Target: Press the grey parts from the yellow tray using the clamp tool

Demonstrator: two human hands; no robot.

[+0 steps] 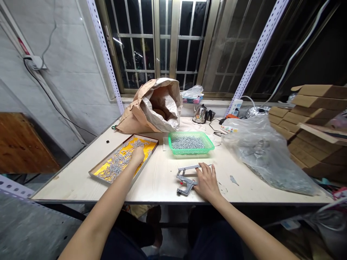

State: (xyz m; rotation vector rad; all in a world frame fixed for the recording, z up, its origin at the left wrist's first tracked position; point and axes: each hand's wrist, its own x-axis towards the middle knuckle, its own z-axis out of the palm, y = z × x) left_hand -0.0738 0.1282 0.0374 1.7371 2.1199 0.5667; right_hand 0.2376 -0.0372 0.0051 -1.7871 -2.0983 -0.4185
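My left hand point(137, 155) reaches into a shallow tray point(93, 172) with a yellow lining, its fingers closed down among small silvery metal pieces point(116, 164). Whatever those fingertips hold is hidden. My right hand point(208, 182) is around the right end of a grey metal hand tool point(187, 184), with fingers over its long lever and the thumb side against its body. The tool has a spring and a small red part, and it lies near the table's front edge. Behind it, a green plastic basket point(191, 151) contains many similar small metal pieces.
A large paper sack point(141, 115) lies open-mouthed behind the tray. A metal kettle point(200, 115) stands at the back. On the right are a clear plastic bag point(260, 151) and stacked cardboard boxes point(311, 126). The table point(154, 184) ends just before my legs.
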